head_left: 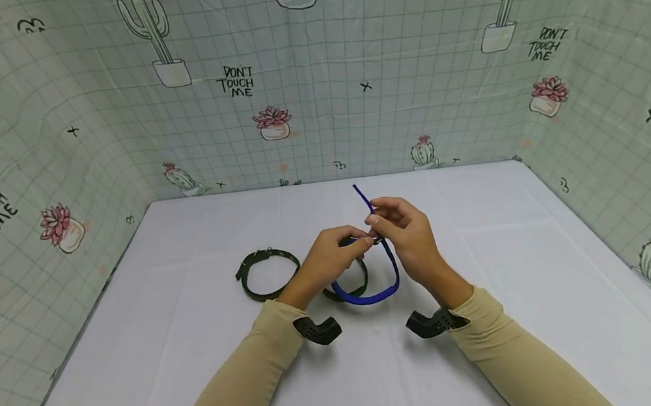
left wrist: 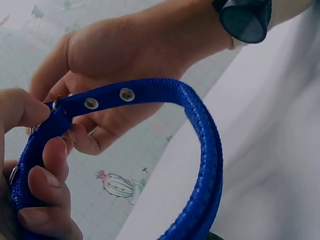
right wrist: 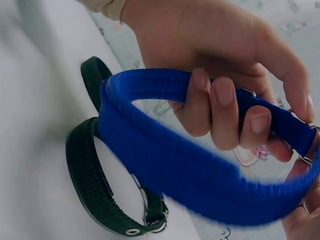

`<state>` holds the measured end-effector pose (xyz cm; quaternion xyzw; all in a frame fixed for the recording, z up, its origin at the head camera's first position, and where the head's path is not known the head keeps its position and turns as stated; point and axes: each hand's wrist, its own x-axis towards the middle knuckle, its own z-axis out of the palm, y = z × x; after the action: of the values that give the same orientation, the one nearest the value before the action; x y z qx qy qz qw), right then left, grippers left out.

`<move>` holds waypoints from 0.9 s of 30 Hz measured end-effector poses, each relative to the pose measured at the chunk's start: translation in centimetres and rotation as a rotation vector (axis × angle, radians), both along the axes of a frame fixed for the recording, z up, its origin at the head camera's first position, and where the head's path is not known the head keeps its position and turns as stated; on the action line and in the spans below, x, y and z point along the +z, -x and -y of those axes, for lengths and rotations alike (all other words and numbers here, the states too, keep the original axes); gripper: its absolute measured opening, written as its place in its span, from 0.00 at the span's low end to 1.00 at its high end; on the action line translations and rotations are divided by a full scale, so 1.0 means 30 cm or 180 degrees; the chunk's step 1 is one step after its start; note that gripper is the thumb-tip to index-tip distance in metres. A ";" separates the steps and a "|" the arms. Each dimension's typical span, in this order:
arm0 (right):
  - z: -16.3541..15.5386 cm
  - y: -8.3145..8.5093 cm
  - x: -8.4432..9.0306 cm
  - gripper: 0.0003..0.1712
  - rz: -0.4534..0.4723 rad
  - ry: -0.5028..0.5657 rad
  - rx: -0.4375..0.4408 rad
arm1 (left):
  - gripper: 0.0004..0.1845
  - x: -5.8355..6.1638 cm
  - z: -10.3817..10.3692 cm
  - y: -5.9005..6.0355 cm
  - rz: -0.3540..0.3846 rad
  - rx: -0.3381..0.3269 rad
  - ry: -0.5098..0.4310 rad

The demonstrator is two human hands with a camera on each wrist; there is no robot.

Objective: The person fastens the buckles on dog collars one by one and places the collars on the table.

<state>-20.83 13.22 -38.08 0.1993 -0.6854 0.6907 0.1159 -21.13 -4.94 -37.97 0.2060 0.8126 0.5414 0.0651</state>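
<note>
A blue pet collar [head_left: 370, 300] with metal eyelets forms a loop held up between both hands. My left hand [head_left: 327, 255] grips it near the metal buckle [right wrist: 310, 145], several fingers curled round the band. Thumb and fingers of my right hand [head_left: 414, 237] pinch the strap at the buckle, and its narrow free end sticks up past them. Two eyelets show on the strap in the left wrist view. Behind the blue loop lies a dark green collar [right wrist: 80, 160], partly covered by the left hand and the loop in the head view.
Another dark green collar [head_left: 252, 294], buckled into a ring, lies on the white table [head_left: 200, 372] left of the left hand. A printed cloth backdrop [head_left: 315, 99] with cacti stands round the back and sides. Black wrist cameras [head_left: 317, 331] sit under both sleeves.
</note>
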 end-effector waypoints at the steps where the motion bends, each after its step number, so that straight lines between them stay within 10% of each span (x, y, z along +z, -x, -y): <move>1: -0.001 0.001 0.000 0.21 -0.0010 -0.0013 -0.0015 | 0.14 0.001 0.001 0.000 0.0013 0.0008 -0.0012; 27: -0.034 0.020 0.016 0.22 -0.0187 0.0382 -0.0109 | 0.15 -0.009 0.014 0.012 -0.0248 0.0030 -0.0692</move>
<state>-21.43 14.25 -37.59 0.2004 -0.6423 0.7223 0.1596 -21.50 -5.35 -38.24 0.2289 0.7520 0.6182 0.0081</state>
